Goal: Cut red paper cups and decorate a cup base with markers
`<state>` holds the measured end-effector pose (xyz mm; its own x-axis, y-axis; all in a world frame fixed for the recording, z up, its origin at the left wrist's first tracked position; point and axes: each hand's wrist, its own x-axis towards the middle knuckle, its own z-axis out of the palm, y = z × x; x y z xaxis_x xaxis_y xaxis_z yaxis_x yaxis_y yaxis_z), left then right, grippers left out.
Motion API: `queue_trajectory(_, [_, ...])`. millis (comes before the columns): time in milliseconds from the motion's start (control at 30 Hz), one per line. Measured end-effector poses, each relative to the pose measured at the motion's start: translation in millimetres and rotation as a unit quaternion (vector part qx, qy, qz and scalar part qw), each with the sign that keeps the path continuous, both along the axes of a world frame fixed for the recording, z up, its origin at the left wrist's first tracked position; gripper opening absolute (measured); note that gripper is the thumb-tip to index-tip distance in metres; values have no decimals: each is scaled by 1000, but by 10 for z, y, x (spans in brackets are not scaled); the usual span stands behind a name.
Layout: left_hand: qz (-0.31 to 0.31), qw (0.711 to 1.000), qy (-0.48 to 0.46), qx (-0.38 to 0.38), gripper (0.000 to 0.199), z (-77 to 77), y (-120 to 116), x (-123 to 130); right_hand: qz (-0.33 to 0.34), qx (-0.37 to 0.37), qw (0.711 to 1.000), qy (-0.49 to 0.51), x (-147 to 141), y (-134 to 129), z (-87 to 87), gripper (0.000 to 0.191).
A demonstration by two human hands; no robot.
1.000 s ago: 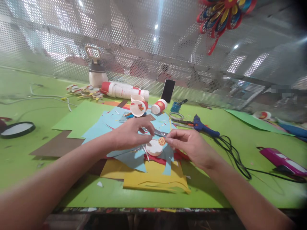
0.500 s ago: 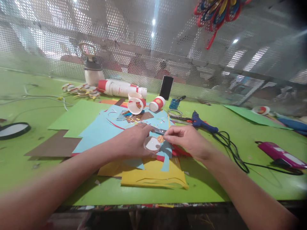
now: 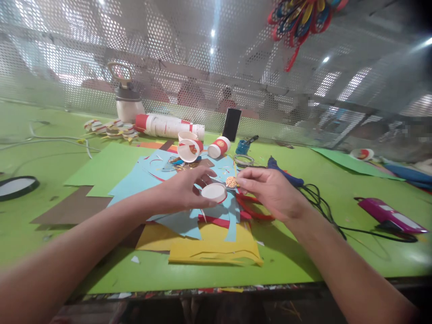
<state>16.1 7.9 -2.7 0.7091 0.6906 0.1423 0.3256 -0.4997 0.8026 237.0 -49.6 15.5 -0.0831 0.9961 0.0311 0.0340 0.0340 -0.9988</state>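
Currently: left grip (image 3: 184,190), half-curled, holding a shallow white dish (image 3: 213,192) by its edge. Right grip (image 3: 270,191), pinched on a round patterned piece (image 3: 231,182) beside the dish. Paper cup (image 3: 219,147), beyond both grips.

White round piece (image 3: 214,192), seemingly cup base, tilted; orange-patterned disc (image 3: 231,182) just beside.

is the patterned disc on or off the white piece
Off: the right hand holds the patterned disc beside the white piece, whose face shows uncovered.
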Motion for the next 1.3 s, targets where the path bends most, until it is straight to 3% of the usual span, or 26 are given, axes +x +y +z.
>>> queue_trajectory(100, [-6,998,-35,-51,61,17,34,-29,-5,1,998,59,23,-18,24,12])
queue_trajectory(367, [-37,993,-31,-109,53,110,-18,-84,-17,-15,996,81,26,-17,0,21])
queue_trajectory(600, [-10,999,-30,44,46,70,-18,-35,20,-17,998,61,9,-48,-23,19])
queue_trajectory(733, [8,988,3,156,43,44,-93,30,25,47,997,-58,-26,-75,-35,15])
queue_trajectory(867, [-5,984,21,177,41,20,-156,65,29,125,974,-187,-56,-90,-50,11])
queue_trajectory(1033, [-8,971,1,240,40,-6,-160,76,40,155,955,-249,-82,-131,-23,12])
queue_trajectory(1300, [-5,910,-71,409,47,-11,-212,74,32,342,897,-280,-73,-276,93,10])
